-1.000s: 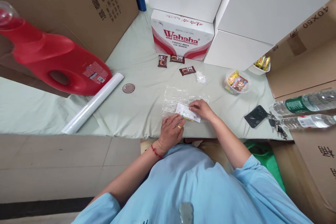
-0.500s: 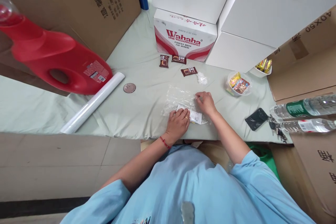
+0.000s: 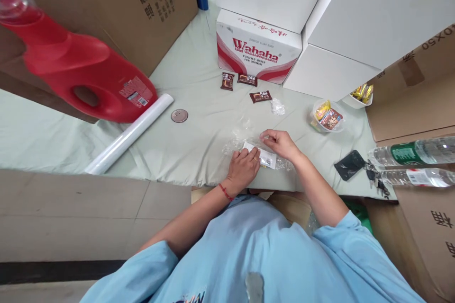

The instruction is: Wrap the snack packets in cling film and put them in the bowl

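A small white packet (image 3: 267,158) with a barcode lies on a sheet of clear plastic wrap (image 3: 232,144) near the table's front edge. My left hand (image 3: 243,169) rests on the packet, fingers stretched out flat and covering its left part. Beside it, my right hand (image 3: 280,144) pinches the far edge of the wrap between thumb and fingers, lifted slightly from the cloth. Crumpled wrap also shows to the right of the packet. Beyond the hands lie three brown cocoa snack packs (image 3: 260,96) and a crumpled ball of clear plastic (image 3: 277,106).
Left are a wrap roll (image 3: 130,135), a big red bottle (image 3: 95,75) and a round disc (image 3: 179,115). Right are a snack tub (image 3: 329,117), a phone (image 3: 349,164), keys and two water bottles (image 3: 415,152). Boxes, including a Wahaha carton (image 3: 258,49), stand behind.
My right hand has drawn the wrap's edge toward the packet and raised it a little. The left hand stays pressed on the packet. The whole view has shifted slightly.
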Motion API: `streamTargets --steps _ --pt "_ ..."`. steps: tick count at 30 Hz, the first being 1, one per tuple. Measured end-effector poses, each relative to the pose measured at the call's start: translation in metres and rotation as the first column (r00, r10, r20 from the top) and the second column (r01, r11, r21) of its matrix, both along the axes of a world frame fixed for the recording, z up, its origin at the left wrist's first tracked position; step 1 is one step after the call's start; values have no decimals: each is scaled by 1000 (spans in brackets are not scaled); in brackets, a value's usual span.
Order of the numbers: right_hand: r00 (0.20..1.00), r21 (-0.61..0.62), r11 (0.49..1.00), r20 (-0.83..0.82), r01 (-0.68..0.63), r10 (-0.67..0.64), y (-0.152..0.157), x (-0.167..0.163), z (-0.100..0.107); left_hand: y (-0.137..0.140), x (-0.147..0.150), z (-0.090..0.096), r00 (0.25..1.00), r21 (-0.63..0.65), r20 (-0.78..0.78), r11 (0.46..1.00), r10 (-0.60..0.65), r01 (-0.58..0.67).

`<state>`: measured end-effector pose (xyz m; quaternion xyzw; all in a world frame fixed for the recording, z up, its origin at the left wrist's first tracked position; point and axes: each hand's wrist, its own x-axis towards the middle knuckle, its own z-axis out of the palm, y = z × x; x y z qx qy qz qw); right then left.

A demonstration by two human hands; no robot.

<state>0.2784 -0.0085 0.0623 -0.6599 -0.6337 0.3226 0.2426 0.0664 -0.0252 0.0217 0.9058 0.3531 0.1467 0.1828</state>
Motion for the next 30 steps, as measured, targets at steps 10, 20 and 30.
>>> streamTargets --steps 10,20,30 --pt "946 232 927 205 -295 250 -72 -33 -37 13 -8 -20 987 -133 158 990 -18 40" --pt "916 246 913 321 -326 240 -81 -32 -50 53 -60 -22 726 -345 364 809 583 -476" --pt "880 161 926 399 -343 257 -73 -38 -42 50 -27 -5 762 -386 131 741 634 -550"
